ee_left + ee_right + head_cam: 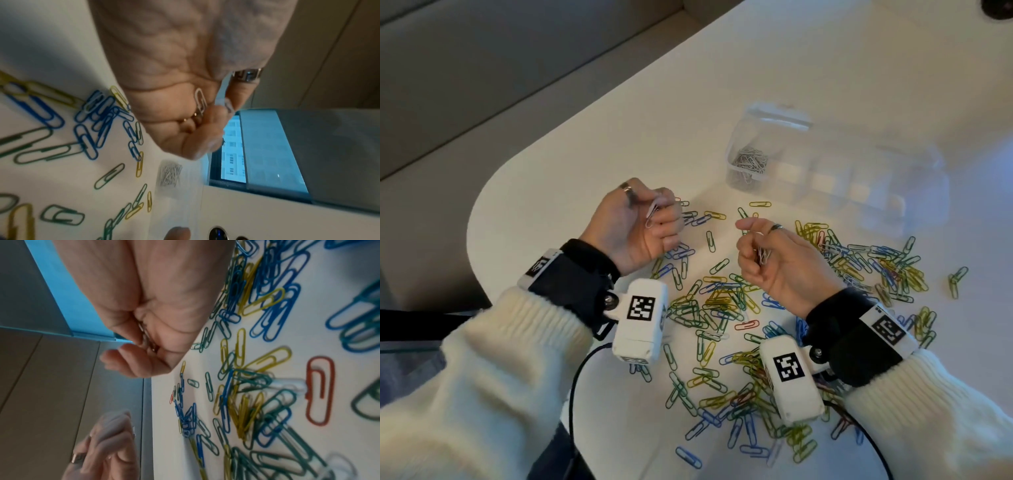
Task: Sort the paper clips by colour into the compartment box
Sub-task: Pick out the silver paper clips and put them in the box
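Observation:
Blue, green, yellow and a few red paper clips [726,305] lie scattered over the white table [825,85]. A clear compartment box [835,174] stands beyond them; its leftmost compartment holds white clips [751,161]. My left hand [643,222] is raised, palm up, fingers curled round a few white clips [652,216], also seen as white clips [200,100] in the left wrist view. My right hand [767,253] is curled round a small bunch of white clips [762,255], which show in its fist as white clips [147,339].
The table's rounded edge [479,212] runs at the left, with grey floor [482,85] beyond. A black cable [575,380] hangs from the left wrist camera. A lone red clip [746,324] and a white clip [287,384] lie among the coloured ones.

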